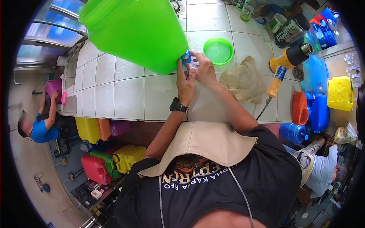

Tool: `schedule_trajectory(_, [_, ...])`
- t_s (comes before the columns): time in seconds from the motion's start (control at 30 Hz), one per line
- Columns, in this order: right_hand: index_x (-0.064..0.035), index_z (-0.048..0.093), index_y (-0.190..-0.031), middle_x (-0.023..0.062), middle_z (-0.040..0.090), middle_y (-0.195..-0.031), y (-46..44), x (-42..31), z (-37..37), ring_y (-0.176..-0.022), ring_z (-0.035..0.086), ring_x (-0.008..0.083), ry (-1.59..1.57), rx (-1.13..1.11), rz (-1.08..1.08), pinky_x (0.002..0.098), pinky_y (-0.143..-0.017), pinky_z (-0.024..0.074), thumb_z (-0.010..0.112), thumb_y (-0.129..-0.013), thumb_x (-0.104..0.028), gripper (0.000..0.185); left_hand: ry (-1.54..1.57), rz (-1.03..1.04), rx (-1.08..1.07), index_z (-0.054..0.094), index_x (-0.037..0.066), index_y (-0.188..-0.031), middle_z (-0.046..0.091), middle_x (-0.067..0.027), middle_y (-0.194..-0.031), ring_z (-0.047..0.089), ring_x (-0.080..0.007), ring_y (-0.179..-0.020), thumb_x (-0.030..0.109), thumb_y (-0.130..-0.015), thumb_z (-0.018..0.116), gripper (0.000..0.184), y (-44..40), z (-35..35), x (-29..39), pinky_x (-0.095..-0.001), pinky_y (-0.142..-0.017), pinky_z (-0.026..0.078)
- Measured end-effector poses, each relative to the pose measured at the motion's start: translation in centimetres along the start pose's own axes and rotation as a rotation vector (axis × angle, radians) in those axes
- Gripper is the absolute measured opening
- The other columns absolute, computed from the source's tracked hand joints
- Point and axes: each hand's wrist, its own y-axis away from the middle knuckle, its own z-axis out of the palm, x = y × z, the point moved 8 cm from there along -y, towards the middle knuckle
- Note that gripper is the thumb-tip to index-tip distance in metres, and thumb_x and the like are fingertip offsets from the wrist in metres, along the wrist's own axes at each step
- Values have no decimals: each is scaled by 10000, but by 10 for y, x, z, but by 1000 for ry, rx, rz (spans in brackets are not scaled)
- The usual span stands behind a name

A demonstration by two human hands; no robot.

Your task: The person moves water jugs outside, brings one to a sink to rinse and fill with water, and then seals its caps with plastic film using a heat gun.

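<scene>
A big bright green container (133, 34) lies on its side on the white tiled counter (129, 95). At its lower right end is a small blue-and-red fitting (186, 58). My left hand (186, 83), with a black watch at the wrist, has its fingers closed about the fitting's left side. From the right, my right hand (203, 68) reaches the same fitting with bent fingers; fingertips of both hands are close together there. A round green lid (218, 51) lies just right of the hands. Beside my right forearm is a crumpled beige cloth (247, 81).
A yellow heat gun (283, 64) with a cord lies right of the cloth. Beyond it stand a black-lidded jar (292, 30) and bottles. Colored jugs (95, 169) are below the counter. One person (42, 125) works far left with a purple container; another (323, 171) is at lower right.
</scene>
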Motion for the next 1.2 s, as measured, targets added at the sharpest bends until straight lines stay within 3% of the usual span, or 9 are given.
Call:
schedule_trajectory(0.1, [-20,545,-1142,182,620,-951,0,13,16,-779,628,311,-94,-109,117,365,-684,514,639,-718,-82,439,-30,3,17,204,-30,-1391,519,-141,-1190,546,-205,-994,300,-929,488,635,-5,-3,-3,-296,-869,426])
schedule_trajectory(0.27, [-50,502,-1212,180,582,-1078,1,4,19,-870,614,319,108,-224,138,388,-713,515,596,-738,-65,483,22,-26,55,237,-36,-1380,508,-130,-1190,509,-186,-1049,289,-933,480,603,-11,-3,-18,-272,-911,391])
schedule_trajectory(0.33, [-87,505,-1206,141,550,-1132,-5,-21,13,-934,586,305,367,-65,-165,398,-721,508,604,-722,-73,494,75,-30,71,250,-39,-1374,501,-128,-1196,493,-177,-1072,281,-934,476,589,-13,-5,-20,-264,-925,377])
schedule_trajectory(0.5, [-119,544,-1145,100,528,-1054,-11,-17,23,-909,547,310,406,-175,-324,400,-703,486,633,-657,-59,499,344,-157,42,270,-61,-1356,454,-128,-1255,437,-168,-1143,258,-933,465,564,-9,-3,-30,-272,-963,344])
schedule_trajectory(0.73, [-71,582,-1012,91,545,-951,-15,-13,29,-855,557,289,428,-167,-322,389,-663,463,638,-634,-57,382,300,-110,75,270,-58,-1357,445,-126,-1260,431,-169,-1142,255,-927,471,568,-11,-8,-32,-276,-964,342])
schedule_trajectory(0.93, [-48,579,-989,102,554,-951,-16,-17,29,-860,563,299,427,-189,-299,392,-680,466,626,-652,-58,341,339,-33,79,253,-50,-1356,455,-116,-1216,445,-176,-1102,277,-914,492,600,-17,-3,-32,-276,-958,342])
schedule_trajectory(1.07, [-40,573,-1035,113,561,-1001,-18,-19,28,-900,565,310,399,-214,-272,391,-732,475,637,-646,-62,395,511,-68,54,229,8,-1383,473,-86,-1162,465,-143,-1048,299,-905,491,618,-22,2,-54,-260,-865,394])
schedule_trajectory(1.13, [-42,559,-1107,133,557,-1082,-16,-25,20,-966,559,324,321,-244,-235,385,-820,472,658,-659,-81,461,597,-100,38,215,32,-1396,474,-80,-1157,480,-139,-1034,304,-903,487,626,-21,5,-60,-261,-826,414])
schedule_trajectory(1.2, [-48,552,-1131,139,551,-1112,-11,-35,-1,-998,551,325,293,-197,-219,381,-852,463,667,-671,-94,476,766,-268,23,182,70,-1415,456,-70,-1208,514,-166,-1038,345,-897,470,654,-15,11,-66,-281,-774,435])
